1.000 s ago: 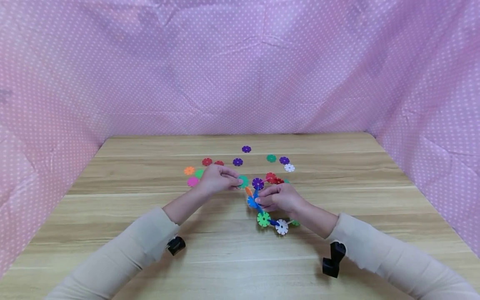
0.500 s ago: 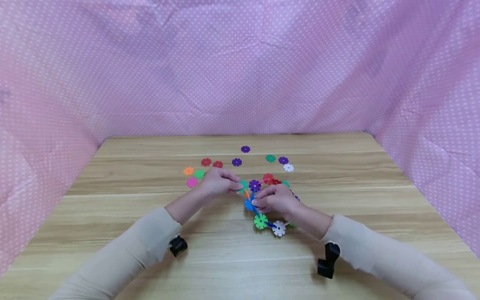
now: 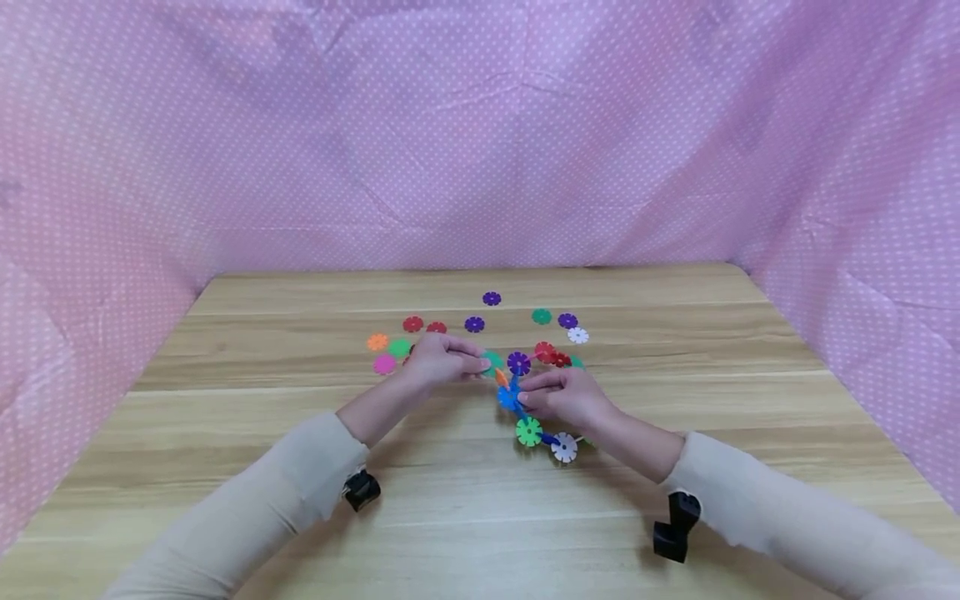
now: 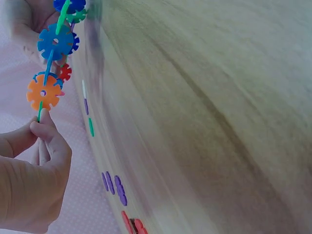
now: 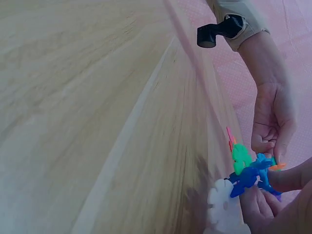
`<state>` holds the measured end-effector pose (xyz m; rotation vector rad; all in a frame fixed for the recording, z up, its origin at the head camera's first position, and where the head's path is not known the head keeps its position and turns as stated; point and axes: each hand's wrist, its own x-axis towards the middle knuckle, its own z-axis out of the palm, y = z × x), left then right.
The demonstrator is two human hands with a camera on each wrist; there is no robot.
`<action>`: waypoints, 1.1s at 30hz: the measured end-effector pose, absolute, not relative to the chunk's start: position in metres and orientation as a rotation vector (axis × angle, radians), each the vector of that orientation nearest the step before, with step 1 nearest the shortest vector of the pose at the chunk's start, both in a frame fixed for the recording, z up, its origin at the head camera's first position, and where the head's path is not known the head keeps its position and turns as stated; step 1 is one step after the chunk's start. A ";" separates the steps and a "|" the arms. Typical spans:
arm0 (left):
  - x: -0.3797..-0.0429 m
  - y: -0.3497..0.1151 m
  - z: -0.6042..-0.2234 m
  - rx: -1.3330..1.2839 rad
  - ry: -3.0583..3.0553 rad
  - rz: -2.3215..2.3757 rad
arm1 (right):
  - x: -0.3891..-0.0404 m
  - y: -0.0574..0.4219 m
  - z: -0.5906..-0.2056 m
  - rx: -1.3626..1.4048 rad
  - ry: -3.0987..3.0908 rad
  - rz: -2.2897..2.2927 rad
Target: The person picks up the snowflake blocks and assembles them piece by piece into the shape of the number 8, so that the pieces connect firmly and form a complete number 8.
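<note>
My left hand (image 3: 442,360) pinches a teal notched disc (image 3: 492,362) between thumb and fingers. In the left wrist view its thin edge meets a notch of an orange disc (image 4: 44,91), and the two look joined. The orange disc hangs on a chain of interlocked plastic discs. My right hand (image 3: 572,397) pinches that chain near a blue disc (image 3: 507,397). From there the chain curves through a green disc (image 3: 528,432) and a white disc (image 3: 564,447). A purple disc (image 3: 518,363) and a red disc (image 3: 545,352) lie on its far side. My right hand hides part of the chain.
Loose discs lie flat on the wooden table (image 3: 465,542). To the left are an orange one (image 3: 377,342), a pink one (image 3: 385,364) and several others. Further back lie purple discs (image 3: 492,298), a teal one and a white one (image 3: 578,335). A pink dotted cloth (image 3: 480,150) surrounds the table.
The chain and my right hand shifted slightly left, then back to the right and a little away from me. My left hand moved slightly right, still pinching the teal disc.
</note>
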<state>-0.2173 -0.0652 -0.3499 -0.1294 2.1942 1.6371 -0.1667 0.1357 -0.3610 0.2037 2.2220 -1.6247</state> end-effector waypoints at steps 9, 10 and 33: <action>-0.217 -0.067 -0.349 -0.091 2.173 1.596 | -0.185 0.142 -0.329 -0.384 2.716 -1.357; -0.217 -0.067 -0.349 -0.071 2.174 1.584 | -0.192 0.140 -0.326 -0.482 2.749 -1.305; -0.218 -0.059 -0.359 -0.042 2.138 1.604 | -0.231 0.143 -0.349 -0.221 2.357 -1.129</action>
